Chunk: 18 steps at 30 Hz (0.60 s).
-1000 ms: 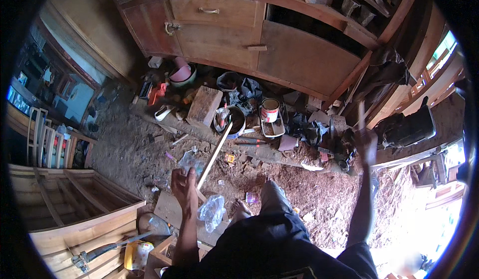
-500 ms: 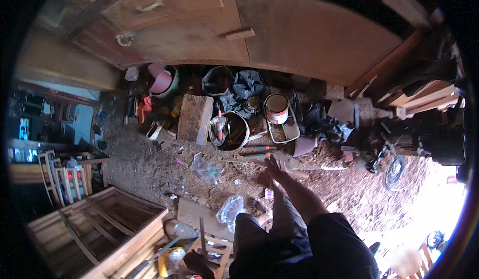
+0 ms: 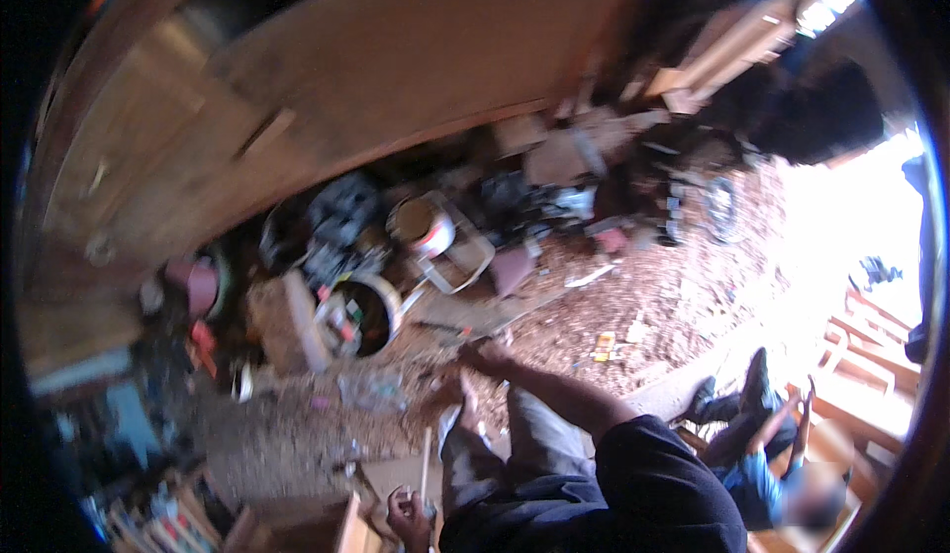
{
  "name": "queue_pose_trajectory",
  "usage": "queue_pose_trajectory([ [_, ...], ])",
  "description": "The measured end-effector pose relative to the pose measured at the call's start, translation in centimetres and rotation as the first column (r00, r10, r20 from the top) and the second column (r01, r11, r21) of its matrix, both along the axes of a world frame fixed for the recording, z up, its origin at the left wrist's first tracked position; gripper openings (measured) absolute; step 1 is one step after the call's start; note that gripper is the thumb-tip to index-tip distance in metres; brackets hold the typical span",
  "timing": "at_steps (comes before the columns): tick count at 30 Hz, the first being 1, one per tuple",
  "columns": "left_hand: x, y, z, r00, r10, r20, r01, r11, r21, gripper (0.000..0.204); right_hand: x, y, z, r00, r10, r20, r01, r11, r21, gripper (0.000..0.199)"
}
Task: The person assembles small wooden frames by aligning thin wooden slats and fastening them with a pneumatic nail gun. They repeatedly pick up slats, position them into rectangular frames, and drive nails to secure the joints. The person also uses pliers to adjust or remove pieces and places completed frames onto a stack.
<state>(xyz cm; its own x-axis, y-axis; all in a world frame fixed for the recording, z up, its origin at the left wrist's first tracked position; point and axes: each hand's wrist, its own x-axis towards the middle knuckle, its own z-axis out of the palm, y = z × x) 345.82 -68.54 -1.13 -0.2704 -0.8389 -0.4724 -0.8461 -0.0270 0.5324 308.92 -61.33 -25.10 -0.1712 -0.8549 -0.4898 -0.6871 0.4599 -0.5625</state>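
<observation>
Presently, landmark: the round bucket point(image 3: 396, 306), pale-rimmed and cluttered with small items, stands on the littered floor point(image 3: 267, 454); places below are taken from it.
Left hand point(image 3: 409, 519): yours, well to your side of the bucket, fingers curled; blur prevents telling whether the grip is clamped on anything.
Pale wooden strip point(image 3: 426, 464): beside your left hand, between it and the bucket; contact not confirmed.
Right hand point(image 3: 483, 357): yours, arm stretched out, right of the bucket and slightly nearer you; whether the grip is apart or together cannot be told.
Dark tool with orange end point(image 3: 445, 329): just right of the bucket, beside your right hand; touching or apart is unclear.
Wooden block point(image 3: 275, 323): just left of the bucket.
Paint can point(image 3: 431, 231): beyond the bucket and to its right, at a pale tray point(image 3: 485, 261).
Clear plastic bag point(image 3: 372, 393): on the floor, just nearer you than the bucket.
Other person point(image 3: 757, 484): well right of the bucket, both hands raised.
</observation>
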Motion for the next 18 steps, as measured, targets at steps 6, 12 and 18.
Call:
queue_pose_trajectory([
  [6, -9.4, -5.7, -1.1, 0.899, -0.229, -0.374, 0.392, 0.802, 0.450, 0.026, 2.7, 11.1, 15.6, 0.873, -0.483, 0.065, 0.487, 0.870, -0.076, 0.027],
  [12, -23.4, 0.4, -0.5, 0.611, -0.701, -0.368, 0.790, 0.506, 0.347, 0.032, 2.9, 26.3, 27.1, 0.155, -0.956, 0.248, 0.987, 0.140, -0.076, 0.011],
  [18, -38.2, 12.4, -2.2, 0.245, -0.948, -0.204, 0.969, 0.248, 0.011, 0.048, 0.0, 38.3, 30.5, -0.385, -0.762, 0.522, 0.745, -0.590, -0.312, 0.025],
])
